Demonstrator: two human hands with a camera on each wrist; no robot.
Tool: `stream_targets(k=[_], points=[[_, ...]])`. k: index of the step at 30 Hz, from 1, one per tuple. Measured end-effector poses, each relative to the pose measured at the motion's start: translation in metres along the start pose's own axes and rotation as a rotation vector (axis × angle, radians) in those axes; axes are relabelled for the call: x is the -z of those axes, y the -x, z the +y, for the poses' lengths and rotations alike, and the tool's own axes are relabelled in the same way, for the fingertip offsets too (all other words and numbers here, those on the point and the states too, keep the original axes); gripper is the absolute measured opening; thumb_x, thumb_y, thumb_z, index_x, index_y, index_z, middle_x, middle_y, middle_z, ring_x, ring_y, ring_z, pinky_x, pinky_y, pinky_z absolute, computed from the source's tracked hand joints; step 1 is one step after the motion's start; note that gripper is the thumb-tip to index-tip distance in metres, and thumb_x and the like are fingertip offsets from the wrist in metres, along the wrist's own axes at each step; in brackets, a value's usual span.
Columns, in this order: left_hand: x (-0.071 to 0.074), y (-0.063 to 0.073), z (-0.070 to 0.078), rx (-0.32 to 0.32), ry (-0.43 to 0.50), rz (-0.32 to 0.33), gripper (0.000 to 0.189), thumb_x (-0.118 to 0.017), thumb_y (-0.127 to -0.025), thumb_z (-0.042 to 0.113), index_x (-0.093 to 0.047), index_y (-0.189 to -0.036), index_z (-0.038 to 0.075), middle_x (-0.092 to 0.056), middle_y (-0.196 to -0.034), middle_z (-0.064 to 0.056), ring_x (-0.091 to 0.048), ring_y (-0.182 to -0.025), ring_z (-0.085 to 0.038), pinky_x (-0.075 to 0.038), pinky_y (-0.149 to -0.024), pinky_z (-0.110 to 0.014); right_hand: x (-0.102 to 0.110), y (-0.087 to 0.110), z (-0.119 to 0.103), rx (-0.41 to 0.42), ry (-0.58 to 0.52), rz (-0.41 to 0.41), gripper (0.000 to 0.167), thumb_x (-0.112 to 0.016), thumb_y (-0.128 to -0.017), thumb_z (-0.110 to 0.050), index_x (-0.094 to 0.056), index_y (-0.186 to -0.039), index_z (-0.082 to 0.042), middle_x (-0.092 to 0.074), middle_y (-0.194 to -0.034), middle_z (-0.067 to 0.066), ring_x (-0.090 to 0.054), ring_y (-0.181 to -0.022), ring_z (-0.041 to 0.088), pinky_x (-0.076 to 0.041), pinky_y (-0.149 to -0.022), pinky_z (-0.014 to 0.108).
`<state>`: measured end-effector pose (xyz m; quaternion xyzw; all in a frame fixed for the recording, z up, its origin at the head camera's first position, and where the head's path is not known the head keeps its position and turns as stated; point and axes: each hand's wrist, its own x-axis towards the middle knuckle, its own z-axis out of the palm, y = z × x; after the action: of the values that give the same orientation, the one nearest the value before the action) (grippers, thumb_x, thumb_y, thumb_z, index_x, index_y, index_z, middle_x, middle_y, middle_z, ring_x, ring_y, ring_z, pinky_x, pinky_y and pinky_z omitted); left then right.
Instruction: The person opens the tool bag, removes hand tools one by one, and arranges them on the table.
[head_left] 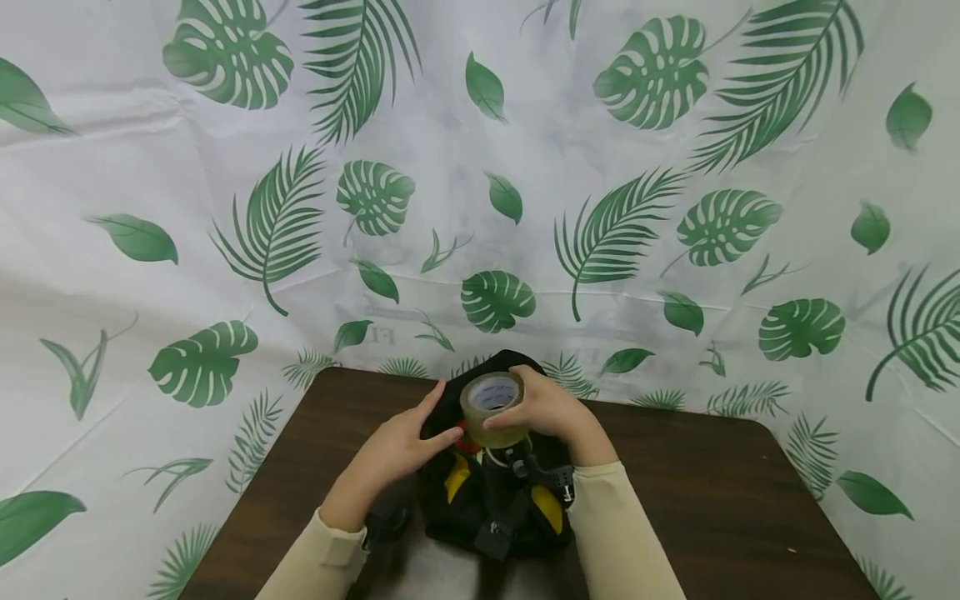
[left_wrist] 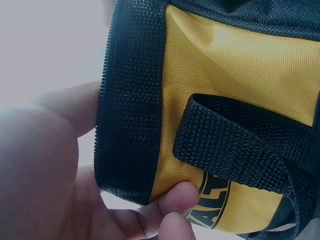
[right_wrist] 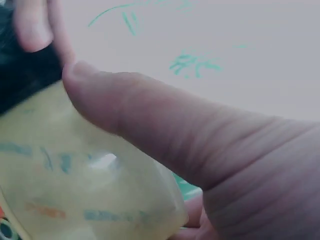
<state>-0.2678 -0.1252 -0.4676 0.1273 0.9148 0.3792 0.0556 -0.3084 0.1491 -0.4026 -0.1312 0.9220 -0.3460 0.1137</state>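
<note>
A black and yellow tool bag [head_left: 442, 517] stands on the table with its top open. My left hand [head_left: 393, 450] grips its zippered left rim; in the left wrist view, fingertips curl against the yellow fabric [left_wrist: 210, 65] below a black webbing loop [left_wrist: 230, 145]. Above the bag's opening, my right hand [head_left: 553, 410] holds a wide roll of clear yellowish tape [head_left: 474, 421], the thumb lying across it. Faint blue and orange print shows through the tape in the right wrist view. Something red [head_left: 467, 442] shows beneath the roll; most of the bag's contents are hidden.
The bag stands on a dark brown wooden table [head_left: 690, 483]. A white sheet with green leaves [head_left: 420, 275] hangs behind and around the table. A black strap with a buckle [head_left: 493, 537] hangs down the bag's near side.
</note>
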Motion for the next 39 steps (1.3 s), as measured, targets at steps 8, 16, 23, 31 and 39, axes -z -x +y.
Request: stream_targets(k=[8, 16, 23, 31, 39], points=[[-0.001, 0.001, -0.001, -0.025, -0.007, 0.016, 0.093, -0.061, -0.102, 0.072, -0.021, -0.176, 0.034, -0.048, -0.170, -0.013, -0.059, -0.146, -0.041, -0.048, -0.117, -0.065, 0.018, 0.036, 0.006, 0.019, 0.014, 0.130, 0.120, -0.095, -0.077, -0.061, -0.038, -0.170, -0.011, -0.060, -0.156, 0.016, -0.064, -0.128, 0.033, -0.054, -0.106, 0.059], [-0.005, 0.001, -0.002, -0.036, -0.010, 0.021, 0.090, -0.061, -0.103, 0.071, -0.022, -0.176, 0.036, -0.048, -0.170, -0.012, -0.057, -0.148, -0.041, -0.046, -0.119, -0.065, 0.017, 0.072, 0.020, -0.024, -0.006, 0.375, 0.128, -0.093, -0.075, -0.069, -0.028, -0.175, -0.021, -0.051, -0.166, 0.021, -0.059, -0.141, 0.043, -0.052, -0.108, 0.065], [-0.003, 0.002, -0.001, -0.025, 0.000, 0.012, 0.091, -0.060, -0.102, 0.074, -0.019, -0.176, 0.038, -0.046, -0.172, -0.010, -0.057, -0.148, -0.040, -0.047, -0.118, -0.065, 0.014, 0.094, 0.048, 0.026, -0.136, 0.717, 0.123, -0.100, -0.076, -0.052, -0.027, -0.174, -0.037, -0.050, -0.168, 0.015, -0.053, -0.150, 0.039, -0.047, -0.116, 0.066], [-0.001, 0.001, 0.000, -0.027, -0.028, 0.014, 0.092, -0.059, -0.103, 0.074, -0.017, -0.176, 0.037, -0.044, -0.173, -0.010, -0.058, -0.147, -0.041, -0.048, -0.117, -0.065, 0.015, 0.095, 0.100, 0.153, -0.199, 1.095, 0.126, -0.108, -0.067, -0.014, -0.038, -0.169, -0.039, -0.057, -0.164, 0.006, -0.056, -0.149, 0.028, -0.041, -0.116, 0.021], [-0.007, 0.000, -0.002, -0.025, 0.006, 0.022, 0.090, -0.061, -0.103, 0.071, -0.017, -0.175, 0.042, -0.044, -0.173, -0.009, -0.057, -0.148, -0.040, -0.047, -0.117, -0.066, 0.021, 0.079, 0.200, 0.035, -0.115, 1.112, 0.118, -0.105, -0.073, -0.025, -0.038, -0.170, -0.036, -0.055, -0.165, 0.010, -0.058, -0.145, 0.040, -0.049, -0.114, 0.052]])
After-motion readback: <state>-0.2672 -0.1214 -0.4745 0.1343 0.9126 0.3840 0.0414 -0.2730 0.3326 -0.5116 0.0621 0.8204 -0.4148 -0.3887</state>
